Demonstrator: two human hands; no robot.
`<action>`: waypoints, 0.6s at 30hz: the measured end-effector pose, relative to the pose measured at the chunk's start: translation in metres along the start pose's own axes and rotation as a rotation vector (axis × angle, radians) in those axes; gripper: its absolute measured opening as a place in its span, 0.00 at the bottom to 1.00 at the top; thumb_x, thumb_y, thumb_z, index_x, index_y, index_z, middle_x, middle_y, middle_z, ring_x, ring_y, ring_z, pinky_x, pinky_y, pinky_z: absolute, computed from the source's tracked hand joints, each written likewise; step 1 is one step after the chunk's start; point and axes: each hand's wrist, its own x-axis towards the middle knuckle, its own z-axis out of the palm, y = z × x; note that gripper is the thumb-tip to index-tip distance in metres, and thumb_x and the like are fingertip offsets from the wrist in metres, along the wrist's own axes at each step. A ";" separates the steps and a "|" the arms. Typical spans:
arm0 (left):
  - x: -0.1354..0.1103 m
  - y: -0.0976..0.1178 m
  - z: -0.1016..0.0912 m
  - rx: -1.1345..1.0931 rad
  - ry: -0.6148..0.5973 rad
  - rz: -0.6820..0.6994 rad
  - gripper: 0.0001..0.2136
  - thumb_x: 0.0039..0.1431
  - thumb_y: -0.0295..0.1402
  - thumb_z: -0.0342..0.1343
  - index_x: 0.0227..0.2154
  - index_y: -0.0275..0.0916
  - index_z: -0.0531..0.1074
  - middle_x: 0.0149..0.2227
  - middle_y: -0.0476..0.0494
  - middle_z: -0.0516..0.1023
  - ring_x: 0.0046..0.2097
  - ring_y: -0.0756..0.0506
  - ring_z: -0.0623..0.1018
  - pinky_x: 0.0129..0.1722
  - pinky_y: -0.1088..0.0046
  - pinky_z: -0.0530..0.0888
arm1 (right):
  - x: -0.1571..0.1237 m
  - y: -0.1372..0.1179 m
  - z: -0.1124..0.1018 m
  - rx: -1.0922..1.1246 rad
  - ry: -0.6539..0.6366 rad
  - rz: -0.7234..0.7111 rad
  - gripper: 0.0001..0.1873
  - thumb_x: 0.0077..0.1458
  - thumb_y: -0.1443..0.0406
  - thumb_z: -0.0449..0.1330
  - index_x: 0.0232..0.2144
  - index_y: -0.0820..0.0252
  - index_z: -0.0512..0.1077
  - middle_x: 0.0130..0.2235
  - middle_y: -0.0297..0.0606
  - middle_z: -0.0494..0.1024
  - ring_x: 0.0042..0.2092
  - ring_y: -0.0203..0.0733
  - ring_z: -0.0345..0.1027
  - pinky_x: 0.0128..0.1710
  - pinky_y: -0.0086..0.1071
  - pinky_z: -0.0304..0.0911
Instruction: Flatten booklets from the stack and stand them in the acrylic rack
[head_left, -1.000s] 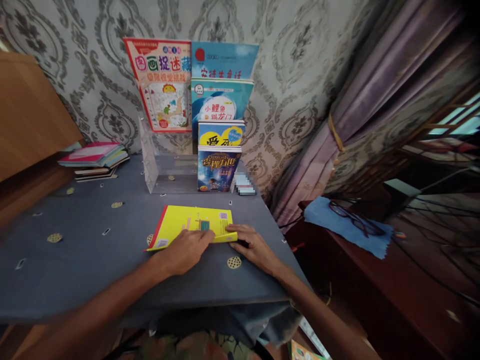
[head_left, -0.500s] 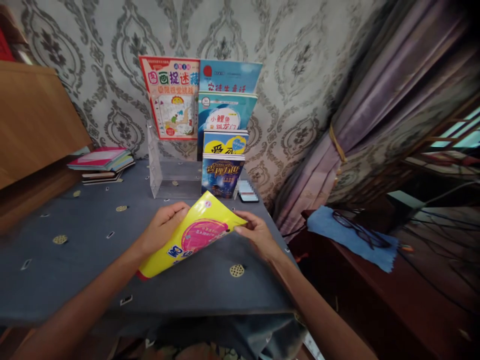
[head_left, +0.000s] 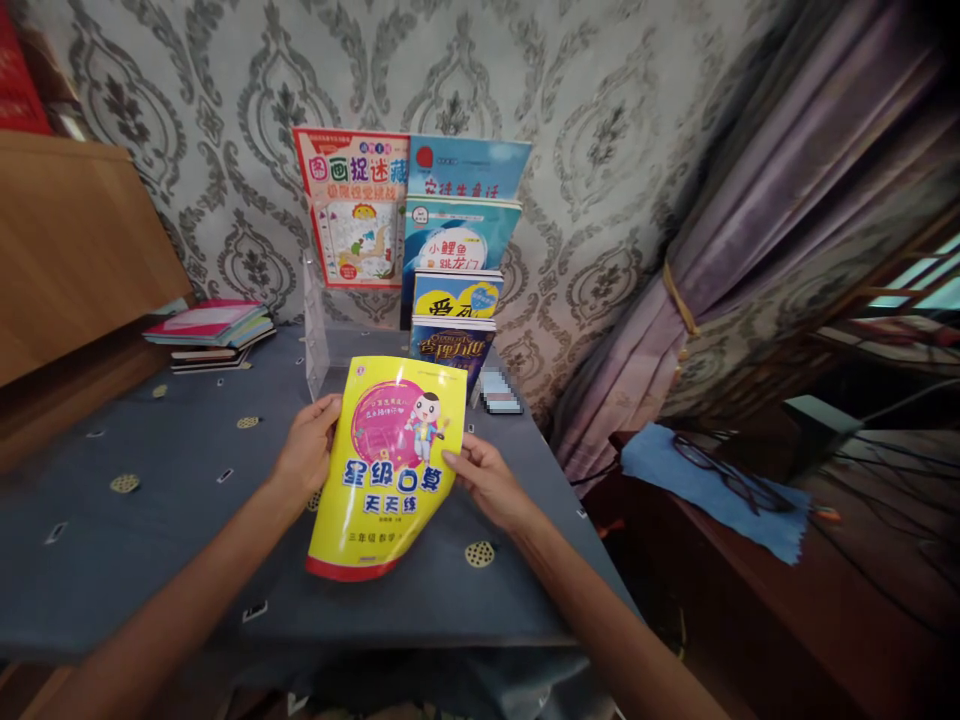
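A yellow workbook (head_left: 390,450) with a pink circle and a cartoon child on its cover is held up over the table, its cover facing me. My left hand (head_left: 306,452) grips its left edge, and my right hand (head_left: 484,478) pinches its right edge with the thumb on the cover. The lower right corner curls back. Just behind it stands a clear tiered book rack (head_left: 315,335), its lower part hidden by the workbook. Upright in the rack are a red-edged picture book (head_left: 360,215), a teal book (head_left: 461,235), a yellow-and-blue book (head_left: 456,297) and a dark blue book (head_left: 450,342).
A stack of books (head_left: 214,330) lies at the table's back left beside a wooden cabinet (head_left: 82,250). Right of the rack lies a phone (head_left: 500,390). A dark red side surface (head_left: 720,610) carries a blue cloth (head_left: 705,490) and glasses (head_left: 731,475).
The yellow workbook has turned from a slanted, bent pose to nearly upright, showing its full cover. My right hand has moved slightly left and down along its edge.
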 end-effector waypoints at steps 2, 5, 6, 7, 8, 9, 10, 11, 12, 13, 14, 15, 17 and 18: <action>0.009 -0.009 -0.006 -0.004 0.019 -0.038 0.11 0.47 0.36 0.67 0.29 0.37 0.72 0.26 0.48 0.79 0.27 0.48 0.78 0.29 0.74 0.76 | 0.002 -0.005 -0.003 -0.006 0.008 0.034 0.27 0.47 0.51 0.71 0.46 0.56 0.74 0.42 0.40 0.84 0.38 0.44 0.79 0.38 0.35 0.74; 0.022 -0.023 -0.018 0.087 0.013 -0.066 0.09 0.49 0.36 0.63 0.28 0.37 0.71 0.25 0.49 0.78 0.25 0.50 0.77 0.26 0.76 0.74 | 0.005 -0.003 -0.010 -0.040 0.020 0.085 0.28 0.48 0.50 0.70 0.48 0.56 0.70 0.40 0.40 0.84 0.35 0.45 0.80 0.34 0.35 0.75; 0.026 -0.028 -0.022 0.169 0.004 -0.068 0.08 0.50 0.36 0.62 0.29 0.37 0.71 0.24 0.49 0.77 0.25 0.49 0.76 0.25 0.76 0.73 | 0.005 0.002 -0.013 -0.077 0.038 0.096 0.29 0.48 0.50 0.70 0.47 0.56 0.69 0.39 0.40 0.84 0.34 0.45 0.80 0.31 0.35 0.74; 0.030 -0.033 -0.027 0.282 -0.005 -0.064 0.07 0.52 0.36 0.59 0.29 0.38 0.70 0.24 0.50 0.76 0.25 0.49 0.76 0.24 0.76 0.73 | 0.006 0.007 -0.016 -0.132 0.063 0.107 0.28 0.47 0.50 0.70 0.46 0.56 0.69 0.37 0.39 0.84 0.33 0.46 0.80 0.28 0.33 0.73; 0.034 -0.038 -0.032 0.421 -0.013 -0.040 0.06 0.52 0.35 0.57 0.30 0.38 0.70 0.24 0.50 0.76 0.25 0.48 0.76 0.24 0.75 0.72 | 0.008 0.013 -0.019 -0.198 0.093 0.119 0.28 0.47 0.50 0.70 0.45 0.56 0.68 0.35 0.38 0.84 0.32 0.46 0.80 0.25 0.32 0.71; 0.037 -0.041 -0.038 0.578 -0.018 0.009 0.06 0.53 0.34 0.56 0.32 0.39 0.70 0.25 0.50 0.76 0.25 0.47 0.76 0.25 0.73 0.73 | 0.009 0.019 -0.023 -0.266 0.123 0.134 0.27 0.46 0.50 0.70 0.43 0.56 0.68 0.33 0.37 0.84 0.31 0.47 0.79 0.22 0.31 0.70; 0.040 -0.045 -0.044 0.736 -0.022 0.087 0.06 0.54 0.33 0.54 0.34 0.39 0.71 0.26 0.49 0.76 0.27 0.46 0.77 0.28 0.71 0.74 | 0.010 0.024 -0.026 -0.324 0.145 0.148 0.26 0.46 0.51 0.70 0.41 0.57 0.68 0.32 0.37 0.83 0.30 0.47 0.79 0.20 0.30 0.68; 0.042 -0.048 -0.049 0.883 -0.030 0.183 0.06 0.55 0.32 0.53 0.35 0.40 0.71 0.28 0.48 0.77 0.30 0.44 0.78 0.32 0.69 0.76 | 0.012 0.028 -0.029 -0.369 0.157 0.158 0.24 0.46 0.52 0.70 0.40 0.57 0.68 0.31 0.37 0.83 0.29 0.48 0.79 0.19 0.30 0.68; 0.044 -0.050 -0.053 1.012 -0.049 0.283 0.07 0.56 0.32 0.51 0.36 0.40 0.71 0.30 0.46 0.78 0.34 0.43 0.79 0.37 0.66 0.76 | 0.013 0.031 -0.032 -0.401 0.160 0.163 0.23 0.47 0.53 0.70 0.40 0.57 0.68 0.30 0.37 0.83 0.29 0.48 0.79 0.18 0.30 0.68; 0.045 -0.052 -0.057 1.120 -0.078 0.373 0.07 0.57 0.31 0.50 0.37 0.41 0.71 0.33 0.45 0.79 0.37 0.42 0.79 0.41 0.64 0.76 | 0.015 0.033 -0.034 -0.419 0.157 0.163 0.22 0.47 0.54 0.69 0.40 0.57 0.67 0.30 0.36 0.83 0.29 0.47 0.79 0.18 0.30 0.68; 0.046 -0.054 -0.059 1.206 -0.114 0.444 0.08 0.59 0.31 0.48 0.38 0.41 0.72 0.36 0.43 0.80 0.41 0.42 0.79 0.45 0.63 0.75 | 0.016 0.035 -0.036 -0.431 0.151 0.162 0.22 0.48 0.55 0.69 0.41 0.57 0.67 0.30 0.36 0.83 0.28 0.46 0.78 0.18 0.30 0.67; 0.046 -0.056 -0.061 1.275 -0.152 0.493 0.09 0.60 0.31 0.47 0.39 0.41 0.72 0.39 0.42 0.80 0.43 0.41 0.78 0.47 0.62 0.74 | 0.017 0.035 -0.037 -0.439 0.147 0.163 0.21 0.48 0.55 0.68 0.41 0.56 0.67 0.30 0.35 0.83 0.27 0.45 0.78 0.17 0.29 0.67; 0.048 -0.059 -0.062 1.371 -0.212 0.557 0.11 0.63 0.30 0.45 0.41 0.41 0.72 0.42 0.41 0.79 0.47 0.41 0.76 0.50 0.61 0.73 | 0.019 0.036 -0.039 -0.447 0.144 0.171 0.20 0.49 0.56 0.68 0.41 0.56 0.67 0.29 0.35 0.83 0.25 0.44 0.76 0.16 0.29 0.66; 0.050 -0.060 -0.062 1.404 -0.230 0.581 0.12 0.63 0.30 0.44 0.42 0.40 0.72 0.44 0.40 0.78 0.48 0.41 0.76 0.52 0.60 0.72 | 0.019 0.035 -0.039 -0.448 0.144 0.175 0.20 0.49 0.56 0.68 0.41 0.56 0.68 0.29 0.35 0.83 0.25 0.44 0.76 0.16 0.28 0.65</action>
